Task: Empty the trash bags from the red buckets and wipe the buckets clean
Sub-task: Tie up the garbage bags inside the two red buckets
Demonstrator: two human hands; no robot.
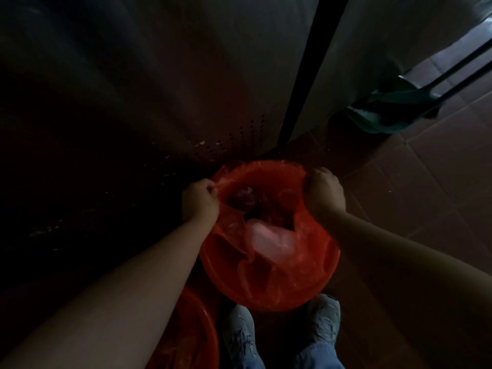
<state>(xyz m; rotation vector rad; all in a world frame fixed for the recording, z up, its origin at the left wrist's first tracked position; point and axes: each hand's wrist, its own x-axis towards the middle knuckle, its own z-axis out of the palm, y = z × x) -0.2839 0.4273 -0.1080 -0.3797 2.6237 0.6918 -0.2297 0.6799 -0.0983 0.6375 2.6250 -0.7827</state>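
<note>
Fingers of left hand and right hand clutch opposite trash bag edges above the bucket.

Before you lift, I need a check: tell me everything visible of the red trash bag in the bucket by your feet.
The trash bag is thin, translucent red plastic, wrinkled and glossy, and it lines the red bucket that stands on the floor. Its mouth is open. The left hand and right hand each grip its edge on opposite sides. The near edge sags in loose folds. Inside lie a pale crumpled wad and darker waste, too dim to identify.
</note>
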